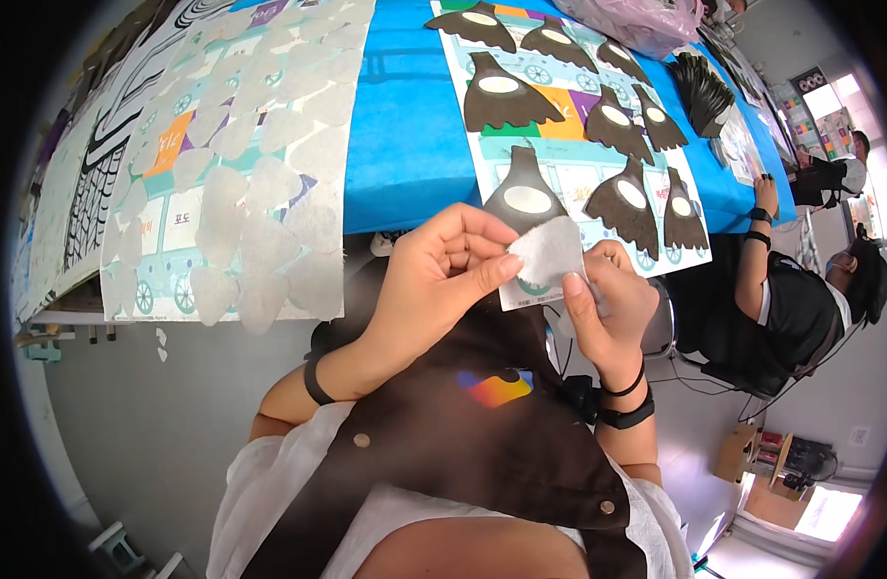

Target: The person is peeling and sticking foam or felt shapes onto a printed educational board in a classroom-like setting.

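Observation:
A thin whitish rounded piece, like paper or fabric, is stretched between my two hands in front of the table edge. Its left edge is pinched between the thumb and fingers of my left hand. My right hand grips the lower right edge, thumb on top and the other fingers curled behind. Just beyond them lies a dark brown fan-shaped cutout with a white oval on it. Several similar dark cutouts lie in rows on a colourful printed sheet.
On the left, another printed sheet is covered with several loose whitish pieces. Blue cloth covers the table. Dark stacked strips and a pink plastic bag lie at the back right. A person in black sits on the right.

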Demonstrator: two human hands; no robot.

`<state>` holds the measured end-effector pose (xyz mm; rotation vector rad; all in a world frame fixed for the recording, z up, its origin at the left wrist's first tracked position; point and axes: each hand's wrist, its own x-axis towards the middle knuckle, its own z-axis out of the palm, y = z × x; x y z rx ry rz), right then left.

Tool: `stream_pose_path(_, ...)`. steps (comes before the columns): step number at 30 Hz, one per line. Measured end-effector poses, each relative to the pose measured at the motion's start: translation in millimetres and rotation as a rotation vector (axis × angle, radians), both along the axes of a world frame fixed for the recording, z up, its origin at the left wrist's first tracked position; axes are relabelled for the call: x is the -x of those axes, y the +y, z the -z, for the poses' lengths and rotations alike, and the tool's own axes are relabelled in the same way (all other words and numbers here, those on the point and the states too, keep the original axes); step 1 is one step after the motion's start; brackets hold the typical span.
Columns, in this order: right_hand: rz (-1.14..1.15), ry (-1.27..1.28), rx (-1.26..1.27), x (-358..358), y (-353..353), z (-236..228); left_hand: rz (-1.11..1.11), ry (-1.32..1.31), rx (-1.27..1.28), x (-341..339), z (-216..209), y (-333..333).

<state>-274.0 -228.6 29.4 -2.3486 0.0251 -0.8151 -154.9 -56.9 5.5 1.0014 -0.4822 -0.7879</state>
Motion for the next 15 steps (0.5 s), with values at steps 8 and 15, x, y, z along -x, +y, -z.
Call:
stream_pose_path(8, 0.248, 0.168, 0.381, -21.7, -11.5, -1.9, -0.488, -0.715, -0.201, -6.6, 11.5, -28.9)
stream_pose_path(15, 0.342, 0.24, 0.202, -40.3, -24.4, -0.2, -0.495, -0.73, -0.238, -19.2, 18.0, -42.3)
